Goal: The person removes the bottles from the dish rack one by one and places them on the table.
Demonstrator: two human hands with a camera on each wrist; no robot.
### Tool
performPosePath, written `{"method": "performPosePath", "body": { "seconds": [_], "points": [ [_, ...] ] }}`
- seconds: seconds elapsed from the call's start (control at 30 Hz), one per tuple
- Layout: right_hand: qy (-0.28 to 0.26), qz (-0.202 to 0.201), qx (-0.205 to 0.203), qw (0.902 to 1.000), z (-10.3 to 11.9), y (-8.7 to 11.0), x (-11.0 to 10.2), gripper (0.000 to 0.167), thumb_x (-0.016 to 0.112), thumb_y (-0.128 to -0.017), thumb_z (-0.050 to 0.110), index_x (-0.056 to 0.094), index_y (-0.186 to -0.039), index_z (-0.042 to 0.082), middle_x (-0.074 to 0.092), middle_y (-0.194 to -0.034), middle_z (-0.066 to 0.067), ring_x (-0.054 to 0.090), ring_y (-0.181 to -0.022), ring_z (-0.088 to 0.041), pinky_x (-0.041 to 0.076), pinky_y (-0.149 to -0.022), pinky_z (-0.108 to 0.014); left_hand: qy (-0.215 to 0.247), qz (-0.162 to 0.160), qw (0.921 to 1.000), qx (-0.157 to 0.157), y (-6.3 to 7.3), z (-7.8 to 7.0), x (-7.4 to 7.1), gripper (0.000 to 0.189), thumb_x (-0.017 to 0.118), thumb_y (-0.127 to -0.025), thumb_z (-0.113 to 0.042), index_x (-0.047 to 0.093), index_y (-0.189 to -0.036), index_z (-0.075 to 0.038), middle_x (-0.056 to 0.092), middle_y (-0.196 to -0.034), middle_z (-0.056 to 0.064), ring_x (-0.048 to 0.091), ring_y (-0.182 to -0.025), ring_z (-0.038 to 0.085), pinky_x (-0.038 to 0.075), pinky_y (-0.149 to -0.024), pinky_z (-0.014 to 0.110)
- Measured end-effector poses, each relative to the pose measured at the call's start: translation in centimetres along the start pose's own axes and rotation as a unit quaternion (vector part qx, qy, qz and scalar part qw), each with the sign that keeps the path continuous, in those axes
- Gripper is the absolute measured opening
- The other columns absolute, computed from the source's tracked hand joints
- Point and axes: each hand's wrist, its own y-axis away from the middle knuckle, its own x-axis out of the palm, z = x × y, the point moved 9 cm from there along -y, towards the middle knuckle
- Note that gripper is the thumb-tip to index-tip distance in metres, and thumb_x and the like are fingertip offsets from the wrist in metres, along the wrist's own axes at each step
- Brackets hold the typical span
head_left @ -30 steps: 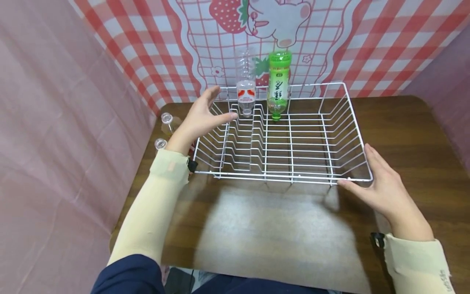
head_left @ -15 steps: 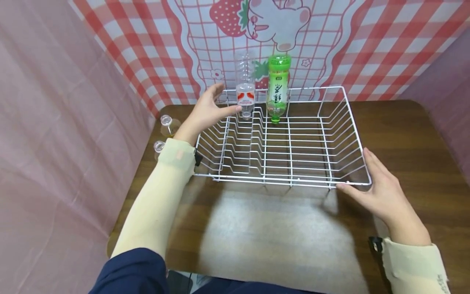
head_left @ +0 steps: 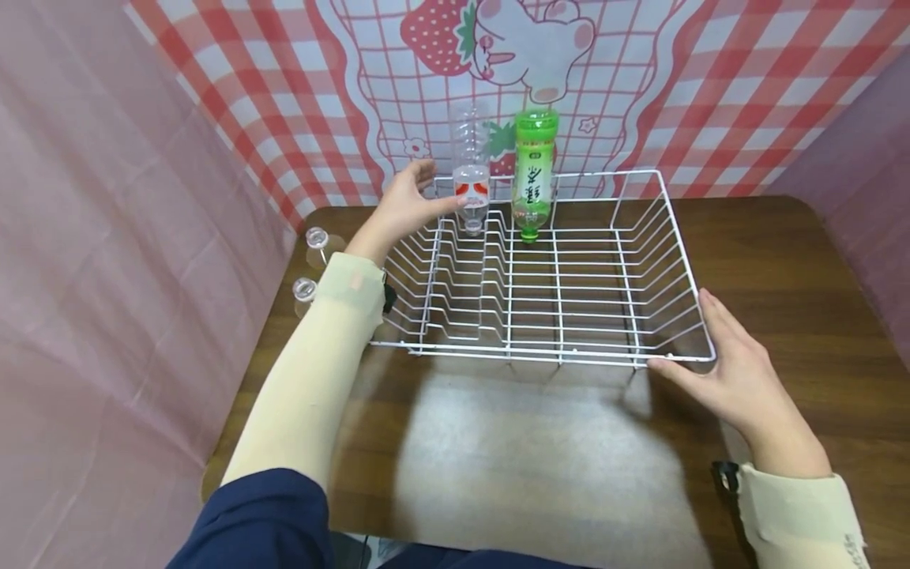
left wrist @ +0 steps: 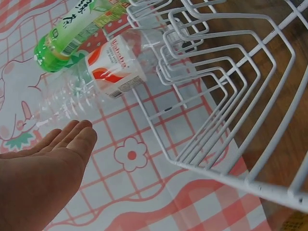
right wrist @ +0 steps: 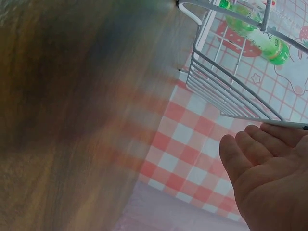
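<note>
A white wire dish rack [head_left: 569, 352] stands on the wooden table. Neck down at its back left leans a clear plastic bottle [head_left: 471, 182] with a red and white label. Beside it, also upside down, is a green tea bottle [head_left: 533, 170]. My left hand [head_left: 408, 207] is spread over the rack's back left corner, its thumb overlapping the clear bottle's label in the head view; in the left wrist view the fingers lie by the bottle's clear body. My right hand [head_left: 742, 387] rests at the front right corner, fingers straight along the outer side, thumb at the front rim.
Two more clear bottles [head_left: 304, 291] stand left of the rack, partly behind the left forearm. A red and white checked cloth [head_left: 753, 95] hangs behind the table, and a pink curtain [head_left: 92, 237] hangs on the left. The wooden table [head_left: 540, 450] extends in front.
My left hand has moved a little to the right and back, closer to the clear bottle. The right hand stays at the rack's corner. The head view has shifted slightly.
</note>
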Motion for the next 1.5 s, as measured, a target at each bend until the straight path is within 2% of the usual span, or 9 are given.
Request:
{"method": "performPosePath", "body": {
  "seconds": [0.43, 0.7, 0.9, 1.17, 1.5],
  "points": [
    [0.001, -0.011, -0.002, 0.9999, 0.2, 0.2, 0.1, 0.118, 0.093, -0.072, 0.036, 0.022, -0.163, 0.011, 0.025, -0.164, -0.017, 0.029, -0.145, -0.044, 0.023, -0.116, -0.06, -0.009, -0.003, 0.9994, -0.033, -2.4, 2.3, 0.7, 0.097, 0.082, -0.088, -0.039, 0.026, -0.16, -0.006, 0.033, -0.162, 0.007, 0.034, -0.144, 0.015, 0.033, -0.112, 0.026],
    [-0.006, -0.022, -0.001, 0.9997, -0.2, 0.6, 0.1, 0.118, 0.095, -0.07, 0.033, 0.025, -0.163, 0.014, 0.029, -0.162, -0.018, 0.031, -0.143, -0.044, 0.025, -0.115, -0.061, -0.007, -0.003, 0.9982, -0.06, -3.5, 3.2, 1.7, 0.092, 0.081, -0.089, -0.036, 0.03, -0.159, -0.006, 0.035, -0.16, 0.008, 0.036, -0.143, 0.016, 0.033, -0.113, 0.027],
    [-0.008, -0.027, -0.008, 0.9996, 0.1, 0.5, 0.0, 0.118, 0.095, -0.068, 0.032, 0.027, -0.162, 0.013, 0.031, -0.162, -0.018, 0.033, -0.143, -0.043, 0.026, -0.115, -0.059, -0.023, -0.011, 0.9985, -0.048, -4.5, 2.9, 2.1, 0.087, 0.081, -0.09, -0.033, 0.033, -0.156, -0.002, 0.041, -0.157, 0.012, 0.041, -0.141, 0.021, 0.038, -0.11, 0.027],
    [-0.004, -0.024, -0.006, 0.9997, 0.2, 0.3, -0.1, 0.118, 0.095, -0.069, 0.032, 0.026, -0.163, 0.014, 0.03, -0.162, -0.017, 0.033, -0.142, -0.044, 0.026, -0.113, -0.062, -0.051, -0.027, 0.997, -0.052, -5.5, 2.6, 2.2, 0.083, 0.079, -0.091, -0.033, 0.035, -0.155, -0.003, 0.042, -0.155, 0.013, 0.043, -0.138, 0.024, 0.038, -0.11, 0.03],
    [-0.006, -0.029, -0.01, 0.9995, 0.1, 0.3, 0.0, 0.119, 0.096, -0.067, 0.031, 0.026, -0.163, 0.015, 0.031, -0.162, -0.017, 0.033, -0.144, -0.041, 0.025, -0.115, -0.058, 0.02, -0.028, 0.9979, -0.056, -6.4, 3.6, 2.9, 0.077, 0.082, -0.089, -0.026, 0.042, -0.15, 0.0, 0.049, -0.149, 0.015, 0.047, -0.135, 0.024, 0.042, -0.106, 0.028]
  ]
}}
